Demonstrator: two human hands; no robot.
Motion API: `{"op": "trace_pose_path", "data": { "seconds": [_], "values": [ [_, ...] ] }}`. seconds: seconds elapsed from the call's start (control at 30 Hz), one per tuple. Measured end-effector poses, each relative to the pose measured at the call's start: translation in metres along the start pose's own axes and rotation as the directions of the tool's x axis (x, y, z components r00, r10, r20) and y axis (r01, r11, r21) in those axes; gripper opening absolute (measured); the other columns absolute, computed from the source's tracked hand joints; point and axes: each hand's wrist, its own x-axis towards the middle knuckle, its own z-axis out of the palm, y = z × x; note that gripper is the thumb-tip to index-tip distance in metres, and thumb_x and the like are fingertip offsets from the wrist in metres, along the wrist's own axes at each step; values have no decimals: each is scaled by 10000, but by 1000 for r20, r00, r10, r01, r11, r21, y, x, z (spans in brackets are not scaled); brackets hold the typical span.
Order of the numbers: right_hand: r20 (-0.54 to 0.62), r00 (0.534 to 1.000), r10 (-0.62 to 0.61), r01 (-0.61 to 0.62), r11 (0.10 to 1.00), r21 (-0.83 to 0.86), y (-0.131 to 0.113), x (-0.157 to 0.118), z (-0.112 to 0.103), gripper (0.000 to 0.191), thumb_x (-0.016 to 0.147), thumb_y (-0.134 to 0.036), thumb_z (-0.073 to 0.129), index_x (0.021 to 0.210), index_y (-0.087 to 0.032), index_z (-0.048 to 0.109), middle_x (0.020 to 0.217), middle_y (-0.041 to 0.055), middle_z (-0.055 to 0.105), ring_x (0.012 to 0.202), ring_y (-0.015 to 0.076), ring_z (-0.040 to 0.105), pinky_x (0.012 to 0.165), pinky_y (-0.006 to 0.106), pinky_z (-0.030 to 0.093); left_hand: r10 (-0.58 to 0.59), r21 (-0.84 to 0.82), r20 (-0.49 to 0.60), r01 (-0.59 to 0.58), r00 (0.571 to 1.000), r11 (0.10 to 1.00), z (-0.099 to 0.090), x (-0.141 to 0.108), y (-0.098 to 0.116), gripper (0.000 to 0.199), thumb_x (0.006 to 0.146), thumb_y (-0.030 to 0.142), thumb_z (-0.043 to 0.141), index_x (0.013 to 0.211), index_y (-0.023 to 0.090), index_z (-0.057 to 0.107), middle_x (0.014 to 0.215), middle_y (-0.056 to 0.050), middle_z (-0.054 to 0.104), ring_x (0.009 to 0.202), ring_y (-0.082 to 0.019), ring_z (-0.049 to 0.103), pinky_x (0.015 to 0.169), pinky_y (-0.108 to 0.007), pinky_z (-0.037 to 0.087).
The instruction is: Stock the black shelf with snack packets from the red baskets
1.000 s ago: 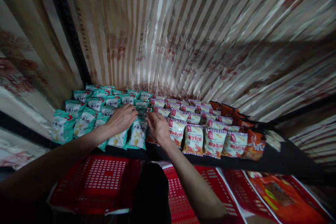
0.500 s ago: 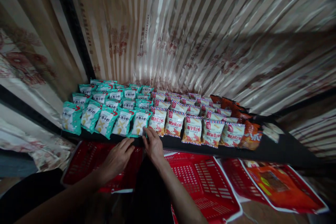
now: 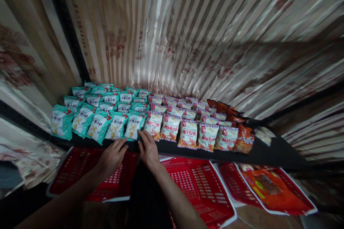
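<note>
Rows of teal snack bags stand on the left part of a dark shelf. Beside them to the right are rows of white snack bags with red lettering and striped edges. My left hand rests at the shelf's front edge below the front teal bags, fingers stretched out, holding nothing visible. Fingertips of my right hand touch the lower right corner of the rightmost front teal bag, close to the first white bag. Its fingers look extended, not wrapped round a bag.
Orange snack bags stand right of the white ones, with a pale flat packet farther right. Red baskets sit below the shelf; the right one holds an orange package. Striped curtain fabric hangs behind, by a dark post.
The view has shifted slightly, so shelf, bags and baskets appear farther left. Both hands stay near the same front teal bags, and the bags' arrangement looks unchanged.
</note>
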Motion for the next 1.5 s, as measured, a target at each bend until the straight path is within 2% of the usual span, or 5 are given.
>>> {"op": "trace_pose_path", "data": {
  "seconds": [0.23,0.47,0.8,1.03,1.5],
  "values": [
    [-220,970,106,-122,991,-60,25,-17,-23,397,873,-176,406,1255,-197,515,1276,135,500,1194,217,460,1008,416,406,18,-52,-26,-19,1000,998,5,25,37,339,826,86,375,1044,112,634,1191,-144,575,1109,-247,520,932,-375,480],
    [-189,966,178,-198,976,-92,39,-18,-27,395,886,-209,380,1250,-136,515,1331,167,452,1252,226,416,1019,397,393,-19,-107,24,22,1000,994,21,43,67,336,808,83,404,1063,128,618,1252,-136,543,1161,-251,495,947,-390,475],
    [-158,954,256,-280,948,-151,32,1,-26,442,895,-249,375,1321,-140,423,1337,172,462,1235,241,449,969,375,428,-73,-134,-62,64,995,989,26,58,46,381,839,50,347,1116,154,587,1290,-131,503,1242,-244,405,985,-444,445],
    [-191,944,271,-279,960,-20,34,10,-21,424,866,-218,402,1278,-132,448,1151,157,552,1028,223,556,873,340,472,-70,-179,-59,59,996,982,33,57,35,427,842,34,329,1202,148,529,1287,-125,493,1242,-229,395,1011,-422,424],
    [-154,961,231,-235,972,-9,47,9,-26,420,870,-163,350,1276,-123,450,1042,131,618,934,196,593,809,306,476,93,-18,-49,-94,994,995,48,67,48,381,857,104,415,1202,184,554,1328,-81,507,1290,-251,367,1065,-460,318]
  ]
}}
